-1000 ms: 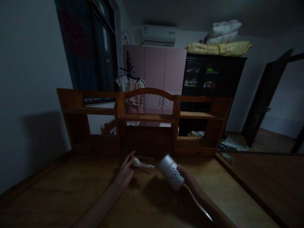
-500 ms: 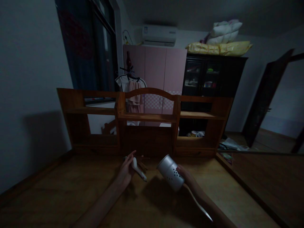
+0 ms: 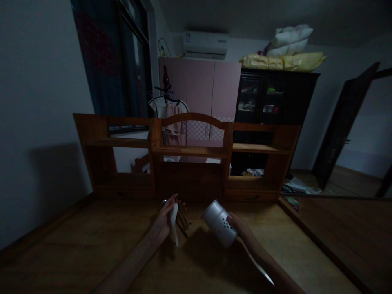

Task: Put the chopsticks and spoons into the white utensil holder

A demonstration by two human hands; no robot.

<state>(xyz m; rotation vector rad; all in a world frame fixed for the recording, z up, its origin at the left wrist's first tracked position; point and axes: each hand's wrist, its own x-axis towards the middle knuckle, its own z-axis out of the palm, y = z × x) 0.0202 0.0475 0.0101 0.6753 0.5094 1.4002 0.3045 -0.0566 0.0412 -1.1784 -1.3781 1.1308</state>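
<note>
My left hand (image 3: 165,219) is closed around a bunch of utensils over the table. Among them are a white spoon (image 3: 174,222), its end pointing down, and several brown chopsticks (image 3: 183,218) slanting down to the right. A small shiny end of something shows behind the fingers. My right hand (image 3: 237,225) grips a silver metal utensil holder (image 3: 219,224) with punched holes. The holder is tilted, its mouth towards the upper left, apart from the utensils. A thin, pale, pointed strip (image 3: 257,265) runs beneath my right forearm; its kind I cannot make out.
Both hands are above a wooden tabletop (image 3: 122,241). A wooden shelf unit (image 3: 190,152) stands along its back edge. A raised wooden edge (image 3: 318,245) runs down the right side, and a white wall (image 3: 39,122) rises at the left.
In my left hand the white spoon has swung from slanting right to nearly upright. The chopsticks now show more clearly beside it. My right hand and the holder have barely moved.
</note>
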